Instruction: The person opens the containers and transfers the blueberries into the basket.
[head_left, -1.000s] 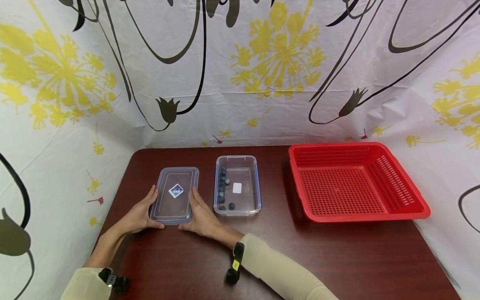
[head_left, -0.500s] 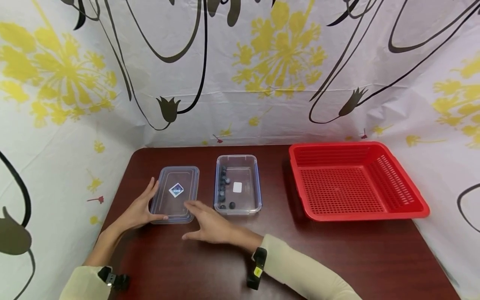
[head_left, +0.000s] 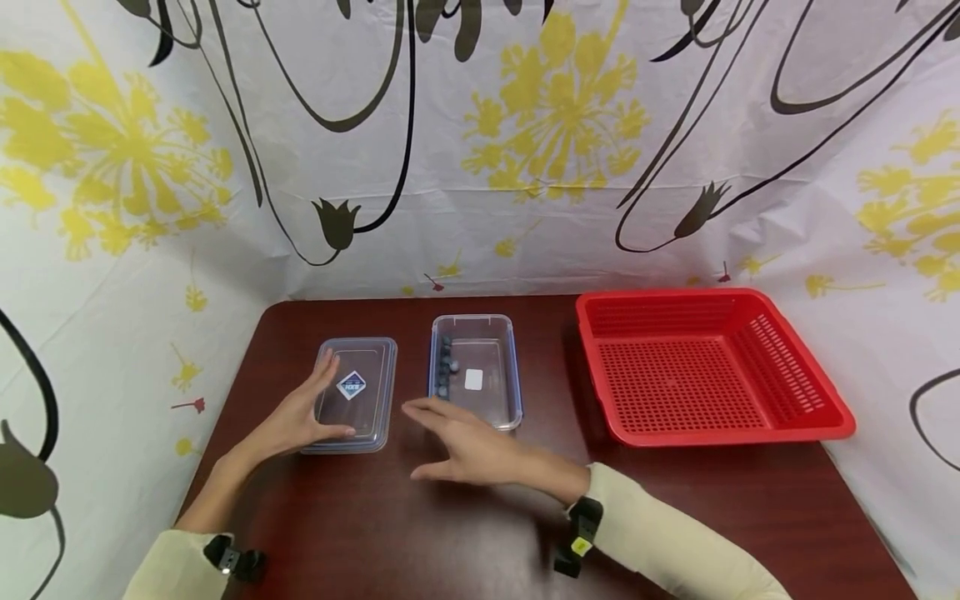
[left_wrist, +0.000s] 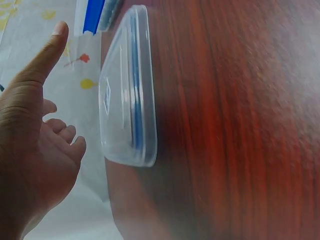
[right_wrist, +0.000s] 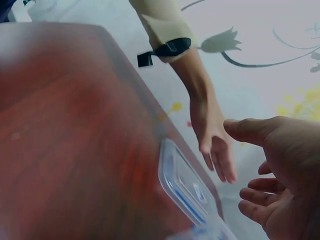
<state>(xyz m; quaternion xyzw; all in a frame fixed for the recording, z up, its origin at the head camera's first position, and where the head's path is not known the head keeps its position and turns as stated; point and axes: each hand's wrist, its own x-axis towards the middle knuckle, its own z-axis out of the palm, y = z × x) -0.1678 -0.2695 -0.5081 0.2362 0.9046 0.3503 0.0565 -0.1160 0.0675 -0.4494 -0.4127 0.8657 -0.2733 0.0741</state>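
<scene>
A clear rectangular lid (head_left: 369, 408) with a blue seal and a diamond label lies flat on the left of the table. My left hand (head_left: 296, 417) hovers over its left side, thumb and fingers spread; the left wrist view shows the hand (left_wrist: 40, 135) apart from the lid (left_wrist: 126, 95). To the lid's right stands a clear plastic container (head_left: 498, 408) with several dark blueberries (head_left: 444, 367) along its left wall. Just in front of it my right hand (head_left: 476, 446) is held with fingers extended, holding nothing and overlapping the container's near corner in the head view.
A red perforated plastic basket (head_left: 690, 383) stands on the right of the dark wooden table (head_left: 360, 525). A white patterned sheet (head_left: 465, 225) hangs behind and beside the table.
My right hand has let go of the lid's right edge and moved right, in front of the container. My left hand has come off the lid's left edge and shifted slightly right over it.
</scene>
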